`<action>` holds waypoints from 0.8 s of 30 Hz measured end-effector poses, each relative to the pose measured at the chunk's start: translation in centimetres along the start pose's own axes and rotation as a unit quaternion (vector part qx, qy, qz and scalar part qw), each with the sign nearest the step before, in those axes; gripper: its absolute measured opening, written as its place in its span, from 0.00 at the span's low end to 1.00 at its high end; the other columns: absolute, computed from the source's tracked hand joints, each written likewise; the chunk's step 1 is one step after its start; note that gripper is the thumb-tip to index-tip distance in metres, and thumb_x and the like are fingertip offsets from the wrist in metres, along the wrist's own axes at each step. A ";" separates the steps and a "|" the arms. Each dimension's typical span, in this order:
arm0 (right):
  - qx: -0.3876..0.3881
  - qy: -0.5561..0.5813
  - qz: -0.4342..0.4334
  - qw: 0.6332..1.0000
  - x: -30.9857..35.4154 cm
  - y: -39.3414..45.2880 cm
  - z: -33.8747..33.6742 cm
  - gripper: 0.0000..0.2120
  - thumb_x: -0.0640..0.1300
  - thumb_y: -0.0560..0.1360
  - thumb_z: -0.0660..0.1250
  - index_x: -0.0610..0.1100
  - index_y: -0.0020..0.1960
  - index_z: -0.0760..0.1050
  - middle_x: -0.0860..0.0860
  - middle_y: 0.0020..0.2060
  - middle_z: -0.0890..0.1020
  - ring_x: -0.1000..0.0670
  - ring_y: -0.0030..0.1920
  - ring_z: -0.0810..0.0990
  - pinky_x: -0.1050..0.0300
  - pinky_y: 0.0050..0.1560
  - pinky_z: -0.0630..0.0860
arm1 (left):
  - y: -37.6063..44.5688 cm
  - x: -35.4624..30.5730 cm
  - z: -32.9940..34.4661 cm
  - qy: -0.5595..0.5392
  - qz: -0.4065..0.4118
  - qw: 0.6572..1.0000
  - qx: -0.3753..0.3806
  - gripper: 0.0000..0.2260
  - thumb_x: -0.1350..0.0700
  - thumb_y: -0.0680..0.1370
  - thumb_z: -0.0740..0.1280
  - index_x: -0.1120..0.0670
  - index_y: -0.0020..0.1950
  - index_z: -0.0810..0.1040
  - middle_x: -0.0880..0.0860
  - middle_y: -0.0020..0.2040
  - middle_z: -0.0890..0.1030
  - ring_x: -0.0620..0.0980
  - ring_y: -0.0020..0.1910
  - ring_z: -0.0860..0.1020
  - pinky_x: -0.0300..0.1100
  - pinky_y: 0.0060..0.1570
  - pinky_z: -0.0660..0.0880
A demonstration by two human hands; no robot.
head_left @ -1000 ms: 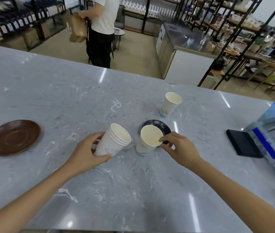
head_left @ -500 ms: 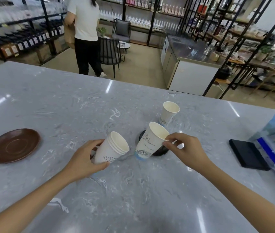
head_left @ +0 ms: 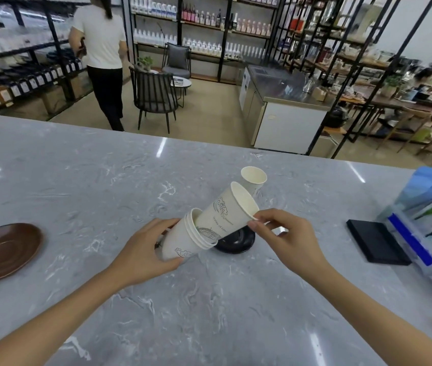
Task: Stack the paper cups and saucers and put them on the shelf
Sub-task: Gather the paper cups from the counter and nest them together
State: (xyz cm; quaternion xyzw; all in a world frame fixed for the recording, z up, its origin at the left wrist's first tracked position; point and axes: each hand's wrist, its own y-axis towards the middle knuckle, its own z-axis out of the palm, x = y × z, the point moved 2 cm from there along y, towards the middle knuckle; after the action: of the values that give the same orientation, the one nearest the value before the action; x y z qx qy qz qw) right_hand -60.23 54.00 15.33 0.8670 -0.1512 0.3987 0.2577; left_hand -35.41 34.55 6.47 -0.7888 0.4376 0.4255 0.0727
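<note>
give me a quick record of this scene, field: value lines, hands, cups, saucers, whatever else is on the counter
left hand: grip around nested cup stack, tilted toward the right
right hand: pinching rim of single cup, its base entering the stack's mouth
loose cup: upright on counter, behind the hands
black saucer: on counter, under the held cups
brown saucer: far left, bare
black pad: right side, beside blue packets
stacking: in progress

Cup [head_left: 226, 210] entering held cup stack [head_left: 187, 240]
</note>
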 end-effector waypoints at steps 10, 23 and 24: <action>0.038 0.020 -0.008 0.999 -0.7 -0.7 1.8 0.06 0.53 0.72 0.76 0.56 0.49 0.87 0.58 0.41 0.87 0.51 0.40 0.84 0.68 0.38 0.73 | 2.3 -2.2 0.5 -0.003 0.032 0.999 -0.001 0.35 0.44 0.65 0.79 0.34 0.70 0.71 0.35 0.61 0.76 0.39 0.61 0.77 0.31 0.50 0.74; 0.040 -0.099 -0.100 0.989 -2.3 0.7 3.2 0.11 0.40 0.75 0.75 0.47 0.57 0.86 0.49 0.46 0.87 0.49 0.44 0.85 0.60 0.43 0.80 | 5.2 -3.1 1.5 -0.026 0.044 0.999 0.009 0.35 0.44 0.66 0.80 0.34 0.70 0.71 0.37 0.61 0.77 0.41 0.63 0.76 0.34 0.52 0.77; 0.039 -0.112 -0.107 0.987 -2.4 1.1 3.2 0.11 0.41 0.76 0.74 0.47 0.57 0.86 0.50 0.46 0.86 0.49 0.43 0.85 0.55 0.43 0.81 | 5.6 -3.0 1.6 -0.029 0.042 0.999 0.009 0.35 0.44 0.65 0.80 0.34 0.70 0.71 0.37 0.61 0.77 0.41 0.62 0.76 0.35 0.52 0.77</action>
State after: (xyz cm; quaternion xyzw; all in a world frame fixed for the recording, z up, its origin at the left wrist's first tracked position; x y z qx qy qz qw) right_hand -60.34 51.44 12.06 0.9269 -0.0696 0.2748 0.2461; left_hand -41.30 33.79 9.10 -0.7567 0.4716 0.4467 0.0743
